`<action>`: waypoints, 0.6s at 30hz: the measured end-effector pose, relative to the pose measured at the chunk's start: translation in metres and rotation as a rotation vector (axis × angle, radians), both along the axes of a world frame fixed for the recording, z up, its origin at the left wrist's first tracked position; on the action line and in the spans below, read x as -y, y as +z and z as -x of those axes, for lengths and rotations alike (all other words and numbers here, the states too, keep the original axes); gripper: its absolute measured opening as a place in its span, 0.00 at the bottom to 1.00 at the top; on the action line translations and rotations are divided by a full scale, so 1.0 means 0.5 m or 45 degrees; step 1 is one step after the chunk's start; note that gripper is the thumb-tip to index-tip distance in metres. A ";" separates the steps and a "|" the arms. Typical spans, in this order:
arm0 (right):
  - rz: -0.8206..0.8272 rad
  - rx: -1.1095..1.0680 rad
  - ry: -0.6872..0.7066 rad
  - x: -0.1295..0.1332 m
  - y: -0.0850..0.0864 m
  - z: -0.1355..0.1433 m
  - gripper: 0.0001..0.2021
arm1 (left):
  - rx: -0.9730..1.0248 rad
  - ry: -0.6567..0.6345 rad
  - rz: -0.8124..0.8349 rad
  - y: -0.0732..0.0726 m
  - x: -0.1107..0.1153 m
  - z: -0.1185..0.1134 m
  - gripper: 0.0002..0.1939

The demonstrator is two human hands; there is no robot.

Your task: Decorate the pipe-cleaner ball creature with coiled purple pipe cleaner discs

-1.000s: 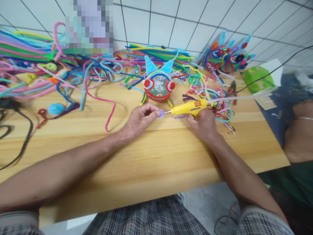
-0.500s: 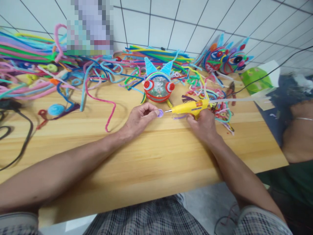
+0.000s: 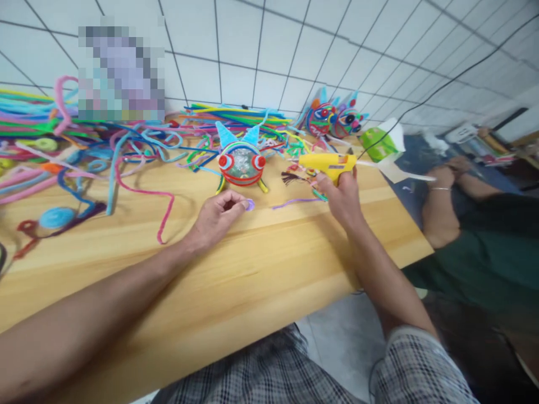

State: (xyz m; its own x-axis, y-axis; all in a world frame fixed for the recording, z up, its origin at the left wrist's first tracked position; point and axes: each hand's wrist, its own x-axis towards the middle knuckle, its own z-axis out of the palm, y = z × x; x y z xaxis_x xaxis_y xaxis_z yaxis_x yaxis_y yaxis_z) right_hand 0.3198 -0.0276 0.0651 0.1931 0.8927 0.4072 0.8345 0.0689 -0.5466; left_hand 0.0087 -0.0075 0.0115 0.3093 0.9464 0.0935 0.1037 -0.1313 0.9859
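Between the thumb and fingers of my left hand (image 3: 221, 217) is a small purple pipe cleaner coil (image 3: 250, 205). My right hand (image 3: 344, 201) is wrapped round the handle of a yellow glue gun (image 3: 326, 163), raised over the right part of the table with its nozzle pointing left, away from the coil. Just beyond my left hand stands a round creature figure (image 3: 242, 163) with blue pointed ears, red-rimmed eyes and yellow feet. A loose purple pipe cleaner (image 3: 295, 202) lies between my hands.
Loose pipe cleaners (image 3: 147, 140) crowd the back and left of the wooden table (image 3: 236, 280). Two finished-looking figures (image 3: 332, 118) stand against the tiled wall. A green packet (image 3: 377, 143) lies at the right end, and a black cord (image 3: 404, 115) runs above it. Another person's arm (image 3: 442, 207) is beyond that edge.
The camera view has swung to the right. My right hand has drawn the glue gun away from the purple coil, which was close to its nozzle. The coil stays in my left hand.
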 end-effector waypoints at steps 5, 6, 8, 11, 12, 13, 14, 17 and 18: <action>0.007 -0.149 -0.367 0.044 0.054 -0.158 0.15 | -0.010 0.004 -0.009 0.002 -0.001 -0.002 0.13; 0.036 -0.123 -0.475 0.059 0.056 -0.193 0.14 | -0.009 0.005 -0.011 0.001 -0.001 -0.003 0.13; 0.082 -0.067 -0.648 0.091 0.049 -0.258 0.13 | -0.003 0.001 -0.010 -0.001 -0.001 -0.004 0.14; 0.111 -0.079 -0.865 0.129 0.023 -0.324 0.14 | 0.009 -0.009 -0.010 -0.002 0.000 -0.004 0.15; 0.093 -0.141 -0.894 0.137 0.014 -0.336 0.15 | 0.008 -0.011 -0.010 -0.001 0.000 -0.004 0.15; 0.063 -0.225 -0.883 0.143 0.005 -0.343 0.16 | 0.004 -0.013 -0.010 0.000 0.000 -0.004 0.15; 0.030 -0.313 -0.842 0.147 -0.002 -0.347 0.17 | -0.005 -0.017 -0.008 0.001 0.001 -0.003 0.15; -0.065 -0.522 -0.633 0.145 -0.006 -0.338 0.19 | -0.063 -0.022 0.005 0.006 0.002 -0.002 0.16; -0.107 -0.616 -0.531 0.140 0.000 -0.332 0.19 | -0.081 -0.023 0.010 0.007 0.002 -0.002 0.16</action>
State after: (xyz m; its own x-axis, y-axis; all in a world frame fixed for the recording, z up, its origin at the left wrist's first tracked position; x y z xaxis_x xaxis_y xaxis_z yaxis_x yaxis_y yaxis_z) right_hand 0.4860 -0.0976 0.0649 0.6963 0.6720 0.2523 0.4609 -0.1490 -0.8749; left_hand 0.0099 -0.0087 0.0151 0.3316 0.9411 0.0661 0.1636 -0.1264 0.9784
